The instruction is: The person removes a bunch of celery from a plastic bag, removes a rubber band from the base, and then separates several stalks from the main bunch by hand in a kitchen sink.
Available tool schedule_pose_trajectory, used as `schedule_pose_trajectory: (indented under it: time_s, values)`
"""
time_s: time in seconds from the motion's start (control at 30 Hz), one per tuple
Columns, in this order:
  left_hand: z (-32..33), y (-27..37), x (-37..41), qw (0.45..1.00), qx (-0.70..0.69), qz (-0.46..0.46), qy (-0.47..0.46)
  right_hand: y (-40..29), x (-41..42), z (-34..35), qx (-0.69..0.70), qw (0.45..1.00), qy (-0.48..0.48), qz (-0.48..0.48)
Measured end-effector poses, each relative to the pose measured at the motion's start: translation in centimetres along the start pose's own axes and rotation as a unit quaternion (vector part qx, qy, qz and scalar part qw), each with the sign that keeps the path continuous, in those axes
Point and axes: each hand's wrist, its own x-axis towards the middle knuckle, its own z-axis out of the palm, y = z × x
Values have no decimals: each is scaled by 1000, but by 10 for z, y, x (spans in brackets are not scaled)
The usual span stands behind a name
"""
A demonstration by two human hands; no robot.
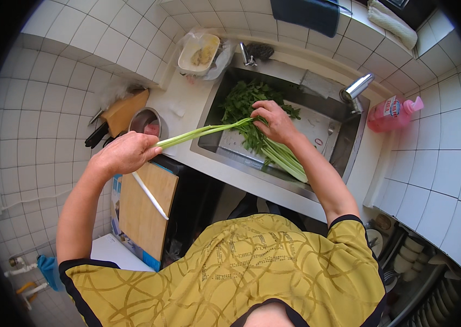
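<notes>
My left hand (126,153) is closed around the stalk ends of a few green celery stalks (202,132), left of the sink. Over the sink, my right hand (273,120) grips the same stalks near their leafy end with bent fingers. A bunch of celery (281,157) lies in the stainless steel sink (347,149), its leaves (247,96) toward the back left and its pale stalks toward the front right. Below my left hand, a long white handle or stick (150,196) lies against a wooden cutting board (146,210); what it belongs to is hidden.
A metal pot (161,122) with something pink inside stands left of the sink, near a knife block (126,112). Behind are a white dish (198,55) in a plastic bag and a faucet (356,88). A pink soap bottle (390,114) stands at right. A fork (329,133) lies in the sink.
</notes>
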Motion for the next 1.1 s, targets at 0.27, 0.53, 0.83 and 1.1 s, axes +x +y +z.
schedule_pose_trajectory:
  time_s: [0.27,0.53,0.83,1.1]
  values:
    - [-8,0,9,998,-53,27,2,-14,-14,-16,-26,999,14,28]
    - [-21,1,14,995,-92,11,-41,-12,-21,-26,-74,994,77,-30]
    - [-25,1,20,998,-57,27,-9,-20,-14,-58,139,971,-47,189]
    - [-31,14,28,996,-78,42,-24,-8,-11,-55,-17,997,-40,56]
